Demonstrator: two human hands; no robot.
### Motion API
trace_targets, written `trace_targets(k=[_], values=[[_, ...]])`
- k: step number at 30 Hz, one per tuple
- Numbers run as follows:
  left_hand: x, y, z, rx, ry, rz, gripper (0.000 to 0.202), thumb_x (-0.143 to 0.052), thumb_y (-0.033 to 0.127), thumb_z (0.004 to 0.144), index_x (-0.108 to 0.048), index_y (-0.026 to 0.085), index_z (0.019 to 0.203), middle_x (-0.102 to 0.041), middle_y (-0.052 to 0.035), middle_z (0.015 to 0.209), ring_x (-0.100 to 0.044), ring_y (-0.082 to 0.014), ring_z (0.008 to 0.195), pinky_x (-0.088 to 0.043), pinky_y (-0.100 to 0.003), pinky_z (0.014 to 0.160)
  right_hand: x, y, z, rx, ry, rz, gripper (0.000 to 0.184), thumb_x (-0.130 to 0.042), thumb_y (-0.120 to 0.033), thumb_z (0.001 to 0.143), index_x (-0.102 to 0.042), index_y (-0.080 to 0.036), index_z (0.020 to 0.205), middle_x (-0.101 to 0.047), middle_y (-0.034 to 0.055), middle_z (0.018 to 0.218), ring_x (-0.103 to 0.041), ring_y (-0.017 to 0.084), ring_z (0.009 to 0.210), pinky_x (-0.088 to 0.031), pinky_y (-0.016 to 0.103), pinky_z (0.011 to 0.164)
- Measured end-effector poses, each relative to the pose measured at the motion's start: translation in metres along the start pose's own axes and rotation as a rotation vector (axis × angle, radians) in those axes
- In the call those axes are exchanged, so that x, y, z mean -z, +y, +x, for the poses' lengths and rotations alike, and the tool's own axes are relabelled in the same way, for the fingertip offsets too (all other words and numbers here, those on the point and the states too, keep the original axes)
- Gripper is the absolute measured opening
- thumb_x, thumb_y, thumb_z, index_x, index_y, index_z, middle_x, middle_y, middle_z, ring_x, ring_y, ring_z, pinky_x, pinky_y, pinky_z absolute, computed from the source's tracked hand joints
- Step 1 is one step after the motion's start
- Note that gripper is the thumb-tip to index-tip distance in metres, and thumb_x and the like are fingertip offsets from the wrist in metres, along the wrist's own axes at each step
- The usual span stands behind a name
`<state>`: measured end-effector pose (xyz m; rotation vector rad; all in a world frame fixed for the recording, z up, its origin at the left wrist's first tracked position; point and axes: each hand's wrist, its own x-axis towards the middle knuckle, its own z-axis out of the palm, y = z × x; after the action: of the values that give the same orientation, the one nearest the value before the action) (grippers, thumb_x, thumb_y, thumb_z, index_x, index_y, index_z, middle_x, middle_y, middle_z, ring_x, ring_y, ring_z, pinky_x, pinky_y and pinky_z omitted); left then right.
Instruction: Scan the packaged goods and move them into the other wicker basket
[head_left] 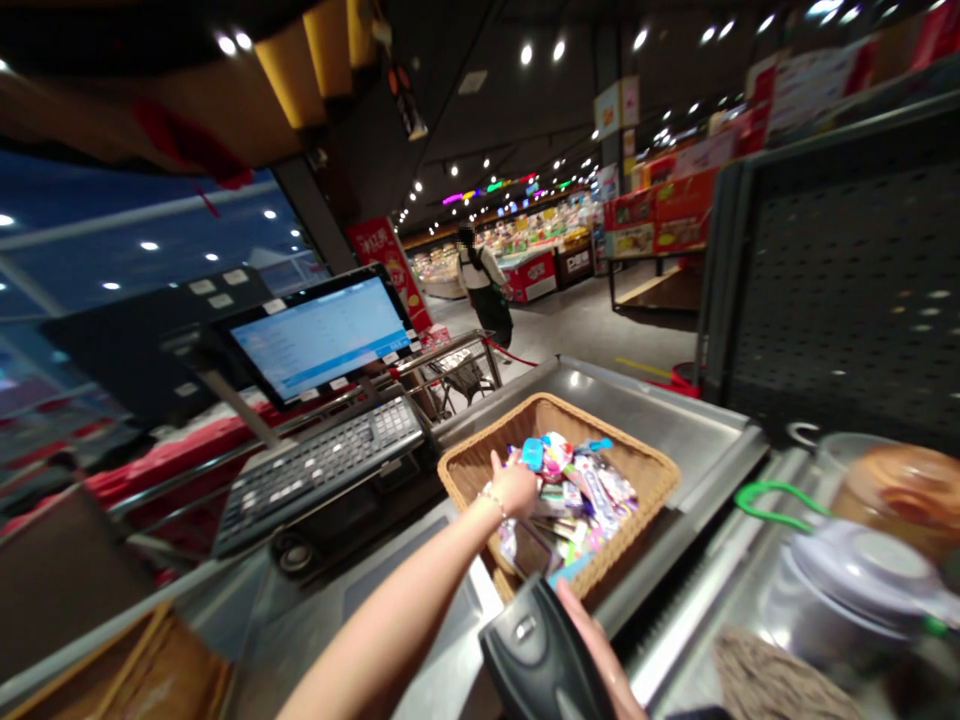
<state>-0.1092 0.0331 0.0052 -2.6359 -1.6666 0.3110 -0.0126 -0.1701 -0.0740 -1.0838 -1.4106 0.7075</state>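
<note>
A tan woven basket [660, 473] stands on the metal counter, with a heap of small, brightly wrapped packets [596, 500] inside. My left hand [514, 487] reaches over the basket's left side, among the packets. One finger is stretched out and apart; the other fingers are partly hidden, and nothing shows as held. A blue packet [533, 454] lies right beside the fingertips. My right hand [600, 650], low in the view, is wrapped round a black handheld barcode scanner [536, 645]. The scanner's head points toward the basket's near edge.
On the left are a lit monitor [322, 335] and a black keyboard [322, 465]. A lidded cup [855, 580] with a green strap, and a brown cloth [780, 675], sit at right. A dark perforated panel [840, 280] rises behind them. One person [484, 285] is in the aisle beyond.
</note>
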Motion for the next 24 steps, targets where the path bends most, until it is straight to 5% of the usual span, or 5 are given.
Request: trace_targets(k=[3, 8, 13, 17, 24], values=[[0.009, -0.010, -0.002, 0.056, -0.004, 0.006, 0.027, -0.060, 0.014, 0.072, -0.074, 0.021, 0.093, -0.066, -0.0137, 0.125, -0.039, -0.0380, 0.137, -0.017, -0.077, 0.108, 0.000, 0.003, 0.001, -0.006, 0.001, -0.001, 0.038, -0.049, -0.011, 0.093, -0.064, -0.028, 0.124, -0.066, 0.0070, 0.132, -0.063, 0.023, 0.120, -0.049, 0.044, 0.106], [0.015, -0.013, -0.010, 0.062, 0.087, 0.040, 0.031, -0.054, 0.016, 0.081, -0.072, 0.019, 0.106, -0.041, -0.0168, 0.152, -0.021, -0.0357, 0.148, -0.011, -0.076, 0.110, -0.007, 0.015, -0.003, 0.002, -0.007, 0.022, 0.043, -0.042, -0.010, 0.093, -0.064, -0.028, 0.126, -0.065, 0.0034, 0.132, -0.060, 0.025, 0.120, -0.052, 0.035, 0.100], [-0.001, 0.002, -0.005, -0.051, 0.036, 0.053, 0.030, -0.072, 0.031, 0.073, -0.073, 0.020, 0.100, -0.046, -0.0171, 0.148, -0.022, -0.0374, 0.147, -0.012, -0.074, 0.112, -0.016, 0.024, -0.007, 0.026, -0.012, 0.044, 0.047, -0.045, -0.010, 0.092, -0.060, -0.031, 0.131, -0.062, -0.0001, 0.135, -0.058, 0.023, 0.121, -0.056, 0.028, 0.093], [-0.011, 0.013, 0.000, -0.095, 0.046, 0.063, 0.026, -0.055, 0.019, 0.084, -0.072, 0.017, 0.103, -0.054, -0.0182, 0.140, -0.025, -0.0307, 0.147, -0.007, -0.067, 0.117, -0.015, 0.026, -0.003, 0.046, 0.005, 0.036, 0.049, -0.045, -0.007, 0.092, -0.061, -0.035, 0.129, -0.066, -0.0019, 0.129, -0.062, 0.023, 0.115, -0.058, 0.027, 0.088], [-0.014, 0.012, 0.001, -0.035, 0.065, 0.058, 0.033, -0.048, 0.013, 0.084, -0.072, 0.016, 0.106, -0.052, -0.0205, 0.141, -0.021, -0.0344, 0.148, -0.005, -0.072, 0.115, -0.011, 0.022, -0.001, 0.115, 0.008, 0.028, 0.054, -0.056, -0.008, 0.087, -0.056, -0.036, 0.134, -0.063, -0.0006, 0.132, -0.063, 0.024, 0.115, -0.057, 0.033, 0.091]])
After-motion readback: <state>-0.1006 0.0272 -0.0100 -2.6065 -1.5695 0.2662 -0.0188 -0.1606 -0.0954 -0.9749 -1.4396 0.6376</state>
